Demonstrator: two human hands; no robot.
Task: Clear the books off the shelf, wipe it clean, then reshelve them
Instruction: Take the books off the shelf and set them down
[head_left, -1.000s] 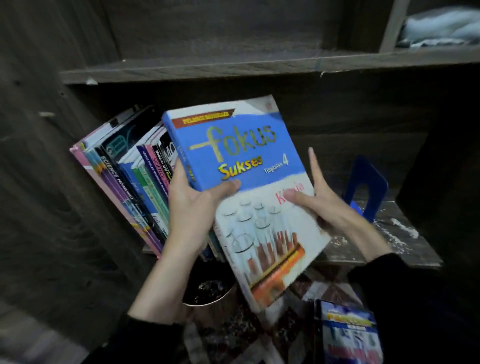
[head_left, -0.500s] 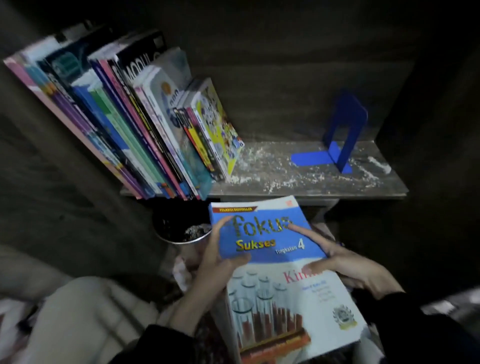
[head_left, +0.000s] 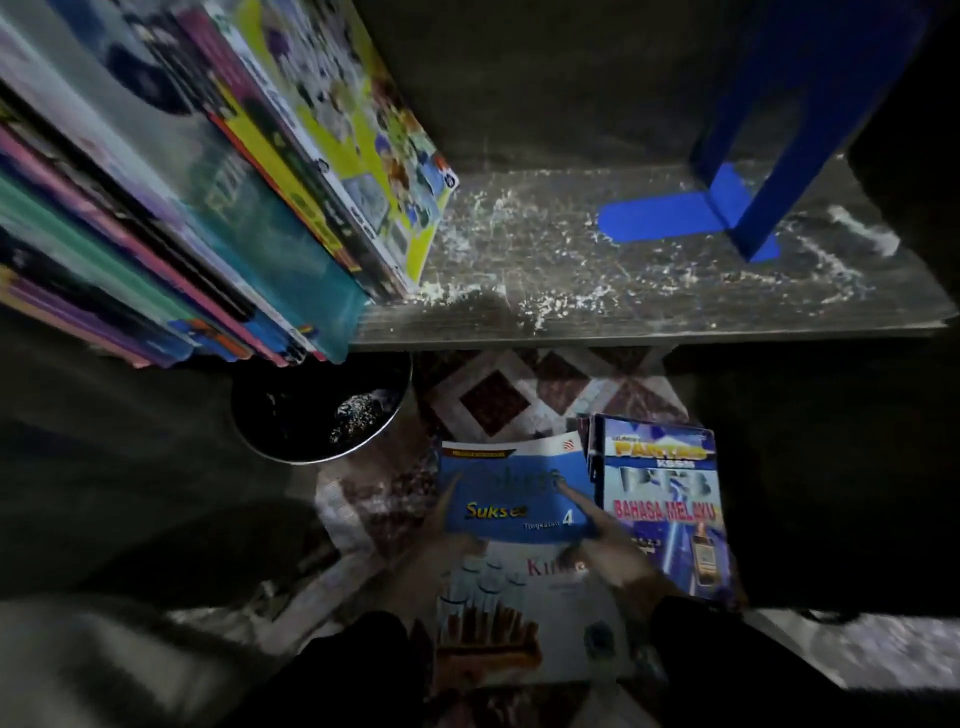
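Note:
The blue and white "Fokus Sukses" book (head_left: 519, 509) lies low over the patterned floor, below the shelf. My left hand (head_left: 441, 525) grips its left edge, thumb on the cover. My right hand (head_left: 602, 540) holds the right side with fingers stretched across the cover. Beside it on the right lies a blue "Bahasa Melayu" book (head_left: 665, 499). Several books (head_left: 218, 197) lean in a row on the left of the wooden shelf (head_left: 649, 306), whose bare part is strewn with white dust and crumbs.
A blue metal bookend (head_left: 737, 208) stands on the right of the shelf. A dark round bin (head_left: 317, 410) sits on the floor under the shelf's left part. Dark side walls close in on both sides.
Both hands have carried the Fokus Sukses book from in front of the shelf down to the floor, next to the Bahasa Melayu book. The view has tilted downward and closer.

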